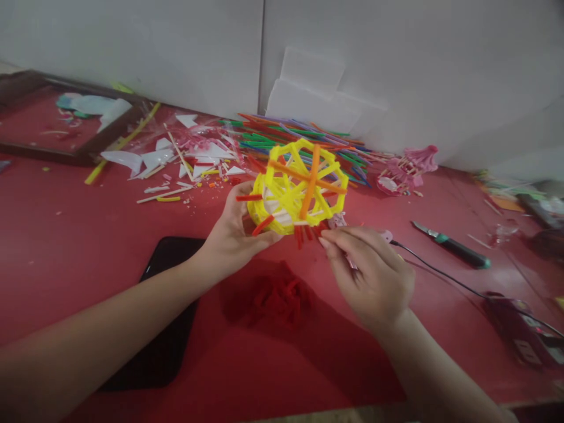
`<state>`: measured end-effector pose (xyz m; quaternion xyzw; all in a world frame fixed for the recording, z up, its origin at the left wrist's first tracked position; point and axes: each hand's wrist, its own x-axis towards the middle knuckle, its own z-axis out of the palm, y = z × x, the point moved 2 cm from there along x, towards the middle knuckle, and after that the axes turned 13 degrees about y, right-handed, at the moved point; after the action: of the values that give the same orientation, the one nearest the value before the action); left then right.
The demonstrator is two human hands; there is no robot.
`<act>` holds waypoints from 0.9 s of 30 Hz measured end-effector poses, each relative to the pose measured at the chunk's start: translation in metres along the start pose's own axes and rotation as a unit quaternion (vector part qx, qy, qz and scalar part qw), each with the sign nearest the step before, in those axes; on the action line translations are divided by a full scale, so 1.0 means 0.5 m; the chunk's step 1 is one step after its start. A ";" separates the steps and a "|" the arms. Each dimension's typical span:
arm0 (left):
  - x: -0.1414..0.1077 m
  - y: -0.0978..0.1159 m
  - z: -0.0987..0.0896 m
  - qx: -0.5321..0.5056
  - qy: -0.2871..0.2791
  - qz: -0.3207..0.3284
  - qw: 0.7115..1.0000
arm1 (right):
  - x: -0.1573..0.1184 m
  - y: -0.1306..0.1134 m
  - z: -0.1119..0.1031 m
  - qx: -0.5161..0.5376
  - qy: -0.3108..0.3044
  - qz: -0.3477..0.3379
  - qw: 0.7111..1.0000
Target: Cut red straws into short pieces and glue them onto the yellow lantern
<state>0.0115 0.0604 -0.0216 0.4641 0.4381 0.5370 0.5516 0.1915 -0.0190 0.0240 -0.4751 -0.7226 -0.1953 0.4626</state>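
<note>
My left hand (pixel 242 226) is closed around a yellow openwork craft piece (pixel 282 217) made of fuzzy pipe-cleaner lengths, holding it above the table. Its wheel-like top has orange strips (pixel 314 176) crossing it, and short red pieces stick out from its sides and lower edge. My right hand (pixel 374 270) is pinched at the lower right of the piece, with a short red pipe-cleaner piece at its fingertips. Beyond that hand a pink glue gun (pixel 338 220) is partly hidden. Below lies a heap of short red pipe-cleaner pieces (pixel 282 299).
A dark phone-like slab (pixel 167 341) lies under my left forearm. Coloured pipe cleaners (pixel 264 141), scraps (pixel 207 153) and a pink craft model (pixel 409 167) line the wall. At right are a cutter knife (pixel 458 248), a cable and a dark red power strip (pixel 520 335). A tray (pixel 83 154) stands left.
</note>
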 end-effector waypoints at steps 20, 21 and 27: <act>-0.001 0.002 0.002 0.004 -0.023 0.007 1.000 | -0.005 0.001 0.009 -0.006 -0.016 -0.012 1.000; -0.003 0.005 0.003 0.001 -0.014 0.005 1.000 | -0.005 0.006 0.006 -0.004 -0.019 -0.016 1.000; -0.014 0.028 0.015 -0.023 0.015 -0.082 0.996 | 0.005 0.020 -0.002 -0.021 0.020 -0.048 0.998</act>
<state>0.0162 0.0530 -0.0066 0.4063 0.4703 0.5065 0.5976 0.2003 -0.0138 0.0252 -0.4458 -0.7310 -0.2415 0.4568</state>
